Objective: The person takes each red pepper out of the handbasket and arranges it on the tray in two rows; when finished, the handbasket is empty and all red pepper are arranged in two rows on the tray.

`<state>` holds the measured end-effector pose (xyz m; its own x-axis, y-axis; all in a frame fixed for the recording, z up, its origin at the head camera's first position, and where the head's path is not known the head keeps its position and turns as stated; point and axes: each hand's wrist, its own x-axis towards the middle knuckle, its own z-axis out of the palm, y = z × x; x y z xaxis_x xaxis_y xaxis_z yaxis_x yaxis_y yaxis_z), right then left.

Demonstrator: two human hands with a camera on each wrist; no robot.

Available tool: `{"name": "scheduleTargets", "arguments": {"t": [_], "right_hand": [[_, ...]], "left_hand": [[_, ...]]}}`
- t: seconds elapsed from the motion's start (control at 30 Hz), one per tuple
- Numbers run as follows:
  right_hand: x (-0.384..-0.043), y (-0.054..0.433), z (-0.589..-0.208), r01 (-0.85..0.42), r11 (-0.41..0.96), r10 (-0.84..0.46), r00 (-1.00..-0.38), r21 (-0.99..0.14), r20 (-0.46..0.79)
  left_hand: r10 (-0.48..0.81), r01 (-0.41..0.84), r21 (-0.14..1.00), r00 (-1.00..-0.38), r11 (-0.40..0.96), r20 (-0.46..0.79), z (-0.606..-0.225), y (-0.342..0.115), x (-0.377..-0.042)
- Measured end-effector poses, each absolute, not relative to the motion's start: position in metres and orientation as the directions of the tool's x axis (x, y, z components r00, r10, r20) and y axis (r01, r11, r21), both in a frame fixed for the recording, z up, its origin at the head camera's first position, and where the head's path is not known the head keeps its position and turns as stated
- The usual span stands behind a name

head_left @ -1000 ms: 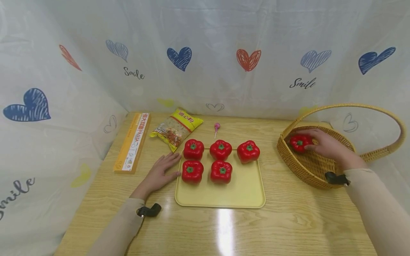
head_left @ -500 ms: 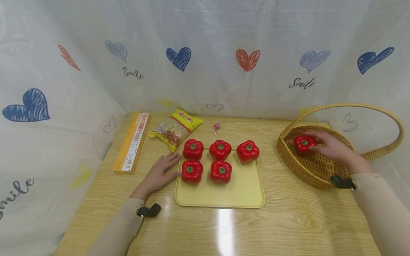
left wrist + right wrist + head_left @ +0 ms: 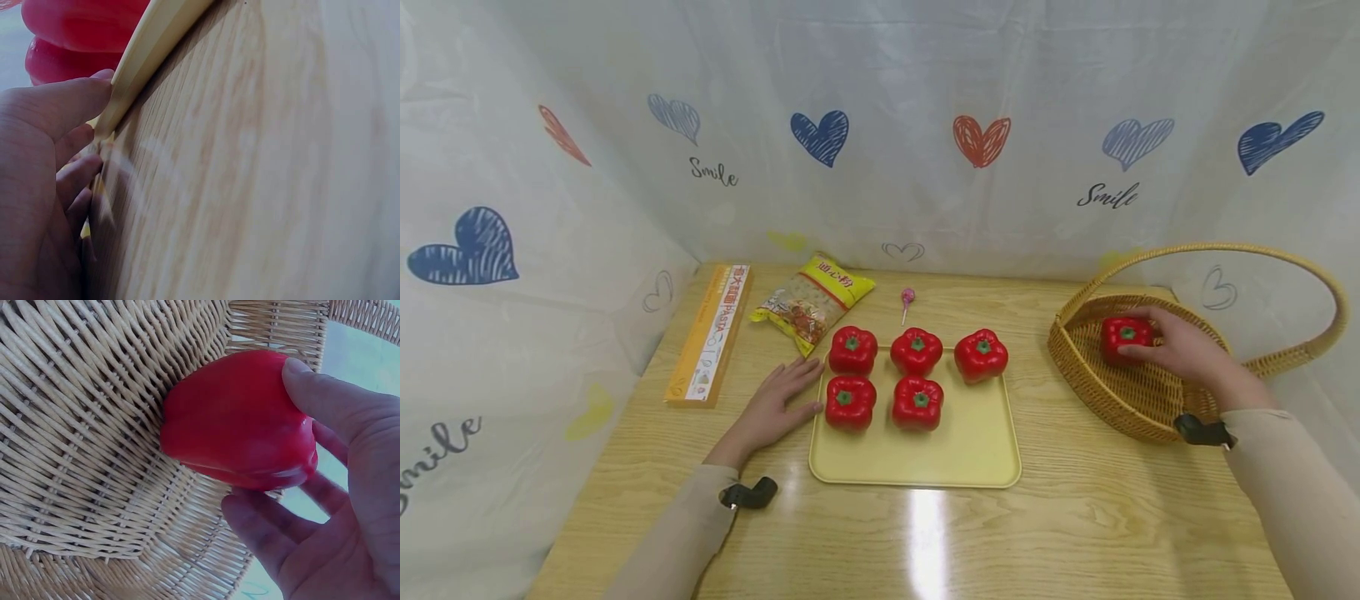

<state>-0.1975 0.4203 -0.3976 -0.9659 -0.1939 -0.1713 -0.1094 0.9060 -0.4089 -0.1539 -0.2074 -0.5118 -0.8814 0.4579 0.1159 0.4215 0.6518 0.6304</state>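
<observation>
In the head view my right hand point(image 3: 1183, 350) holds a red bell pepper point(image 3: 1122, 332) inside the wicker basket point(image 3: 1090, 406). The right wrist view shows the thumb on one side of this bell pepper point(image 3: 237, 419) and fingers on the other, close to the woven basket wall point(image 3: 81, 437). My left hand point(image 3: 775, 408) lies at the left edge of a yellow tray point(image 3: 917, 458), its fingers extended. In the left wrist view the thumb touches the tray rim point(image 3: 140, 56). Several red bell peppers stand in two rows on the tray, among them a front one point(image 3: 917, 408).
A yellow bag of pasta point(image 3: 812, 304) and an orange pasta box point(image 3: 709, 333) lie at the back left of the wooden table point(image 3: 1075, 533). Behind the tray is a pink lollipop point(image 3: 907, 298). The tall handle point(image 3: 1217, 247) arches over the basket. A heart-patterned curtain point(image 3: 895, 192) hangs behind.
My right hand and the bell pepper it holds have shifted a little to the right inside the basket. The left hand, tray and other peppers have stayed put.
</observation>
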Motion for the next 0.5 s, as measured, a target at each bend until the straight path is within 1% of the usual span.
{"name": "scheduleTargets", "arguments": {"t": [0.13, 0.33, 0.5], "right_hand": [[-0.1978, 0.4216, -0.3984, -0.141, 0.908, -0.214, -0.965, -0.395, -0.149], [-0.1972, 0.4230, -0.3987, -0.123, 0.901, -0.202, -0.968, -0.416, -0.152], [-0.1963, 0.4228, -0.3978, -0.115, 0.909, -0.195, -0.967, -0.401, -0.165]], "left_hand": [[0.458, 0.420, 0.628, -0.882, 0.655, 0.113, -0.5112, -0.2073, -0.1539], [0.457, 0.424, 0.623, -0.882, 0.657, 0.117, -0.5112, -0.2075, -0.1542], [0.458, 0.423, 0.624, -0.881, 0.656, 0.117, -0.5112, -0.2073, -0.1537]]}}
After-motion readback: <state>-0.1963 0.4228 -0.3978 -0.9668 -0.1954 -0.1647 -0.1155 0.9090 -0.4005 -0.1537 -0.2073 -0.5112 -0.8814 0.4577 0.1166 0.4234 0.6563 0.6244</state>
